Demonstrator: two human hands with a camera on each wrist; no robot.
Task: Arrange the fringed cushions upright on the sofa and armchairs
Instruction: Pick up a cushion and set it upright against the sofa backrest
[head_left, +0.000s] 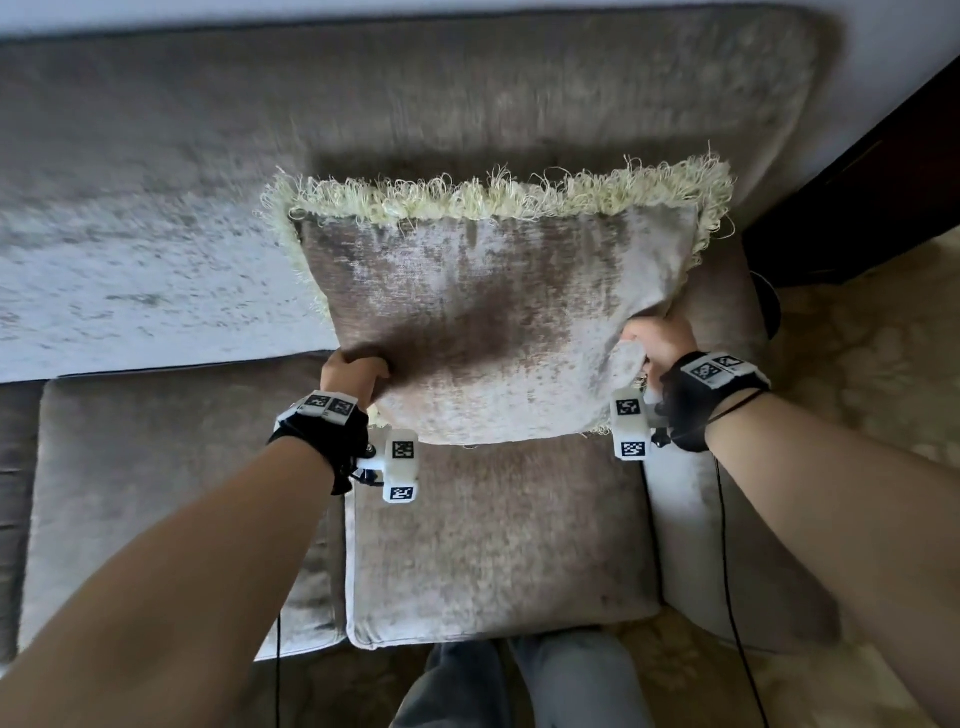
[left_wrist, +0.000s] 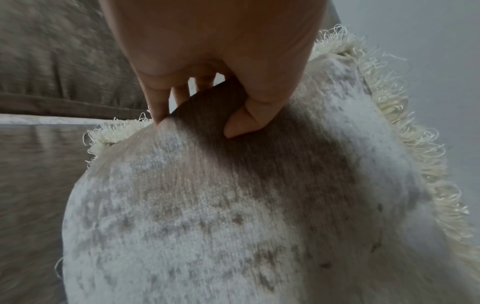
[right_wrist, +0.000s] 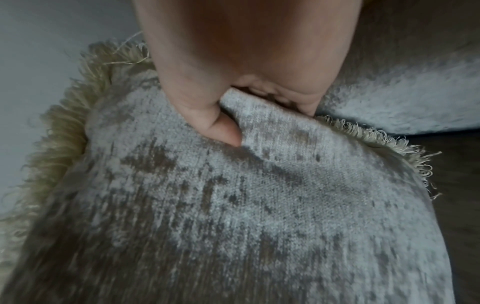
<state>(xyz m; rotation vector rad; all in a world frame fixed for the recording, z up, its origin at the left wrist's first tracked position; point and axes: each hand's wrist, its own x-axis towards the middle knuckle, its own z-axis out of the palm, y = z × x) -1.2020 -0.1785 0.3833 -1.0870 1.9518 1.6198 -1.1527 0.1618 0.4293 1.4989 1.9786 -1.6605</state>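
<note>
The cushion (head_left: 493, 322) is being pinched at its two near corners. The left hand (head_left: 353, 375) is curled on the lower left corner, thumb pressed on the front face and fingers (left_wrist: 179, 93) tucked behind, as the left wrist view is showing. The right hand (head_left: 657, 345) is bunching the fabric at the lower right corner into a fold between thumb and fingers, clearly seen in the right wrist view. Both grips are being kept closed on cloth, not on the fringe (head_left: 498, 200).

The cushion is being held tilted in the air above the seat (head_left: 498, 545) at the right end of the sofa, its fringed far edge being pointed toward the backrest (head_left: 415, 88), near the armrest (head_left: 727, 291). Whether that far edge is touching the backrest cannot be told.

Handling is being judged as soft and light: the cover is wrinkling under the grip, so the filling is likely giving way easily. The velvety fabric may be slipping a little. The looped fringe is looking snag-prone, so hold is better being taken at the corners or side seams. Setting it upright against the backrest is not yet done.
</note>
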